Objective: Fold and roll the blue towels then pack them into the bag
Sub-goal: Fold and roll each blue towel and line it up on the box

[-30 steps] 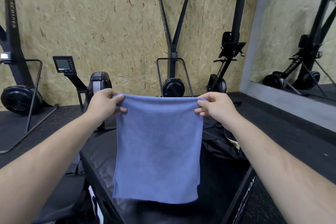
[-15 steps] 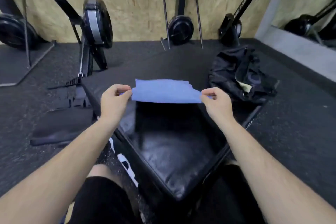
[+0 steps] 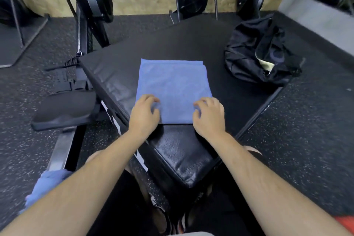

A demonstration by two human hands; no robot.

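On the black padded box (image 3: 183,151) in front of the seated person, a blue towel (image 3: 172,86) lies flat and already folded into a tidy rectangle, its long sides running away from them. The left hand (image 3: 144,116) and right hand (image 3: 209,116) sit on the two near corners with fingers bent, tips digging into the cloth. From where I stand I can't tell whether they pinch the edge or only press on it, since the thumbs are hidden. My guess is the roll starts here, from the near edge. The trouble I'd watch for is a lopsided start: if one hand leads, the roll will cone out and come loose. At the far right corner the layers look slightly out of line, so they may creep apart as the roll tightens. The box top looks slick, and the towel could skid forward instead of turning over. The black bag (image 3: 262,57) slumps on the far right corner of the box, its mouth only partly open, and a fat, slack roll might snag there. A second blue towel (image 3: 46,184), crumpled, waits low at the left.
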